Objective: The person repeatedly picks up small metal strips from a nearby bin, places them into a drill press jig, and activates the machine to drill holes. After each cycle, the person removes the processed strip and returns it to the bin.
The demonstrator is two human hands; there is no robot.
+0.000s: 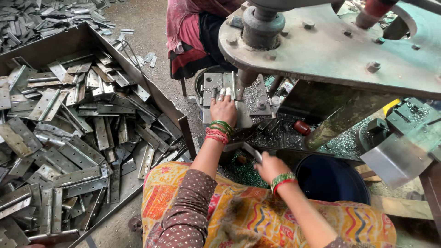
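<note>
Two hands are working at a heavy metal press (330, 50). The left hand (223, 110) is lying palm down with its fingers stretched forward, pressing a grey metal plate (220, 85) onto the press's die block (248, 98), just under the ram. The right hand (271, 167) is curling closed around a small flat metal piece (252, 152), whose end is sticking out past the fingers, above a dark blue bucket (333, 179). Green and red bangles are circling both wrists. To the left, a large metal tray (69, 39) is holding a heap of steel hinges (78, 133); more hinges are lying on the floor beyond it. Another person in a pink garment (188, 27) is sitting behind the press. Metal chips are littering the surface around the die block.
</note>
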